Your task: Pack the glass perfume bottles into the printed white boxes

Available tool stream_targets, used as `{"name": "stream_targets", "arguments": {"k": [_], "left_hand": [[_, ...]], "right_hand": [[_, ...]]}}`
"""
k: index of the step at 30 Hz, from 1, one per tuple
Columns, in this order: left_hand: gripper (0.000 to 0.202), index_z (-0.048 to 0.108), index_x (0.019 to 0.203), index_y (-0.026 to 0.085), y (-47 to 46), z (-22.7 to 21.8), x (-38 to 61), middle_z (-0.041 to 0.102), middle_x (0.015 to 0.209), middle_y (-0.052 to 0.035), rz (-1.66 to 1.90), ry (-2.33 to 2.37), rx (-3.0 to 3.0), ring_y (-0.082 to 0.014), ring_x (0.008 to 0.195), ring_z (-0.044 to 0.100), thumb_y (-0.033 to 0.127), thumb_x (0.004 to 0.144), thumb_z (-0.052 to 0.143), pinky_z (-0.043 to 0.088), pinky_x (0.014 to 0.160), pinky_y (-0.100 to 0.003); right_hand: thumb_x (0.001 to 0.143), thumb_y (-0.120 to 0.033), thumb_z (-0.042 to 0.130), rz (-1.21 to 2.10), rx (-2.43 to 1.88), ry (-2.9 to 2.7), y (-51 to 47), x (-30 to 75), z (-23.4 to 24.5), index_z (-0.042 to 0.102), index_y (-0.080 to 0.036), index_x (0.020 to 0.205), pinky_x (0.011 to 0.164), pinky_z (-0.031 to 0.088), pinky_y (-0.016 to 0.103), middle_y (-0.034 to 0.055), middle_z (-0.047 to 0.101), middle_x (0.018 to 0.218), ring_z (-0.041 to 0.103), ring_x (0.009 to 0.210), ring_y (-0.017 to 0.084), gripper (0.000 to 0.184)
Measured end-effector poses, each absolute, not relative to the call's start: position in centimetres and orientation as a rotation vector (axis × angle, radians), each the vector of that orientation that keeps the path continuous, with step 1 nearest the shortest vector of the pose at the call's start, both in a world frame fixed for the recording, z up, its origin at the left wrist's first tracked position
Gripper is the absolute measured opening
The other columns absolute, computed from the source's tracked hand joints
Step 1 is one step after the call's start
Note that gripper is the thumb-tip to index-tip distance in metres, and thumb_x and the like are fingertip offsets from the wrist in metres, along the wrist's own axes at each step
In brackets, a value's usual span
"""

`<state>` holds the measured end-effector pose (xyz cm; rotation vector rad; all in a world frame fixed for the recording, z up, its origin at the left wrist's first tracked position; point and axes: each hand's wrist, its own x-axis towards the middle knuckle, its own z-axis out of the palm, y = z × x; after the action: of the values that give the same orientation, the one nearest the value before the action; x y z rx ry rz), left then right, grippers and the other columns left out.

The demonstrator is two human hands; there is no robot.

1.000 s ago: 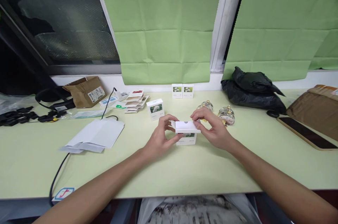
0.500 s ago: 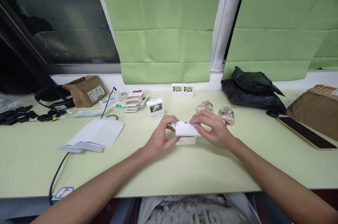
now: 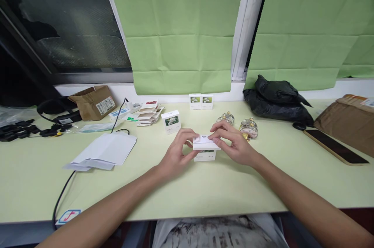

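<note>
Both hands are at a small white carton [image 3: 206, 146] in the middle of the table. My left hand [image 3: 176, 153] is closed on its left side, the thumb low and the fingers at the upper edge. From the right, my right hand [image 3: 235, 145] has its thumb and fingertips bent onto the top by a dark half-round notch. Directly below shows a white box front [image 3: 205, 156] with print and part of a picture; whether it belongs to the same carton I cannot tell. Left of this stands another white box [image 3: 171, 122] with a white-flower picture.
Two small white boxes [image 3: 201, 101] stand by the wall. Two ornate clocks [image 3: 248, 127] lie beyond my right hand. To the left are stacked packets [image 3: 149, 113], papers [image 3: 105, 150] and a cardboard box [image 3: 96, 103]; to the right, a black bag [image 3: 274, 98] and a phone [image 3: 336, 146].
The fingertips of both hands have shifted slightly on the carton's top, the left ones further over its edge. The whole view has moved a little; the carton stays between my hands.
</note>
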<state>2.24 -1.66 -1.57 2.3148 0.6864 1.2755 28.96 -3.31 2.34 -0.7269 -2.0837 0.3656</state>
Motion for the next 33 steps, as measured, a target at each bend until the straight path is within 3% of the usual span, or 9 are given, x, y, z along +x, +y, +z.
{"name": "stream_targets", "arguments": {"k": [6, 10, 14, 17, 20, 22, 26, 33], "left_hand": [[0.031, 0.064, 0.132, 0.03, -1.8, -1.3, 2.0, 0.058, 0.133, -0.0113, 1.255, 0.742, 2.355, -0.0226, 0.112, 0.063, 0.021, 0.102, 0.066, 0.06, 0.081, -0.035], [0.029, 0.065, 0.131, 0.028, -1.9, -1.0, 2.2, 0.059, 0.133, -0.0112, 1.289, 0.732, 2.36, -0.0216, 0.112, 0.064, 0.021, 0.102, 0.066, 0.06, 0.088, -0.038], [0.029, 0.065, 0.129, 0.027, -1.9, -0.8, 2.5, 0.061, 0.132, -0.0115, 1.332, 0.726, 2.362, -0.0235, 0.119, 0.062, 0.02, 0.101, 0.068, 0.059, 0.09, -0.038], [0.028, 0.066, 0.128, 0.026, -2.1, -0.5, 2.5, 0.063, 0.13, -0.0113, 1.35, 0.722, 2.369, -0.0233, 0.117, 0.063, 0.02, 0.101, 0.068, 0.058, 0.089, -0.037], [0.025, 0.067, 0.127, 0.026, -2.3, -0.1, 2.6, 0.064, 0.128, -0.0109, 1.359, 0.718, 2.365, -0.0233, 0.118, 0.063, 0.021, 0.103, 0.066, 0.058, 0.09, -0.037], [0.018, 0.068, 0.121, 0.025, -2.5, 0.1, 2.6, 0.065, 0.125, -0.0101, 1.37, 0.724, 2.351, -0.0227, 0.116, 0.064, 0.021, 0.104, 0.064, 0.057, 0.091, -0.037], [0.005, 0.067, 0.109, 0.022, -2.7, -0.1, 2.8, 0.066, 0.119, -0.0085, 1.4, 0.753, 2.307, -0.0202, 0.105, 0.065, 0.022, 0.104, 0.064, 0.057, 0.088, -0.036], [0.048, 0.049, 0.144, 0.028, -2.4, -1.0, 3.1, 0.066, 0.12, -0.0075, 1.437, 0.778, 2.097, -0.0194, 0.105, 0.068, 0.028, 0.101, 0.07, 0.06, 0.089, -0.036]], "right_hand": [[0.103, -0.028, 0.063, 0.452, -0.774, -1.849, -3.0, 28.3, 1.2, 0.06, -0.028, 0.127, 0.089, 0.056, 0.043, 0.0082, 0.057, 0.115, 0.062, 0.101, 0.024, 0.024], [0.104, -0.036, 0.064, 0.503, -0.775, -1.588, -3.0, 27.5, 0.2, 0.055, -0.026, 0.114, 0.083, 0.058, 0.04, 0.0046, 0.06, 0.103, 0.064, 0.09, 0.021, 0.016], [0.11, -0.038, 0.054, 0.506, -0.755, -1.648, -3.7, 27.3, 0.3, 0.058, -0.025, 0.113, 0.087, 0.057, 0.042, 0.0058, 0.068, 0.101, 0.069, 0.095, 0.023, 0.014], [0.113, -0.042, 0.047, 0.421, -0.75, -1.782, -4.0, 27.8, 0.6, 0.064, -0.024, 0.115, 0.092, 0.054, 0.045, 0.0079, 0.072, 0.101, 0.07, 0.099, 0.025, 0.024], [0.107, -0.056, 0.054, 0.329, -0.665, -1.898, -3.8, 28.2, 0.5, 0.063, -0.024, 0.122, 0.093, 0.053, 0.048, 0.0093, 0.073, 0.104, 0.069, 0.099, 0.027, 0.037], [0.105, -0.052, 0.061, 0.249, -0.659, -1.931, -3.7, 28.2, 0.3, 0.061, -0.024, 0.125, 0.091, 0.054, 0.047, 0.0089, 0.073, 0.106, 0.069, 0.097, 0.027, 0.034], [0.108, -0.025, 0.054, 0.103, -0.712, -1.882, -3.7, 27.7, 0.3, 0.061, -0.026, 0.124, 0.085, 0.056, 0.042, 0.008, 0.073, 0.108, 0.07, 0.097, 0.025, 0.017], [0.107, -0.023, 0.057, 0.157, -0.71, -1.934, -3.8, 27.4, 1.2, 0.063, -0.026, 0.122, 0.085, 0.056, 0.043, 0.0103, 0.069, 0.112, 0.065, 0.105, 0.026, 0.016]]}}
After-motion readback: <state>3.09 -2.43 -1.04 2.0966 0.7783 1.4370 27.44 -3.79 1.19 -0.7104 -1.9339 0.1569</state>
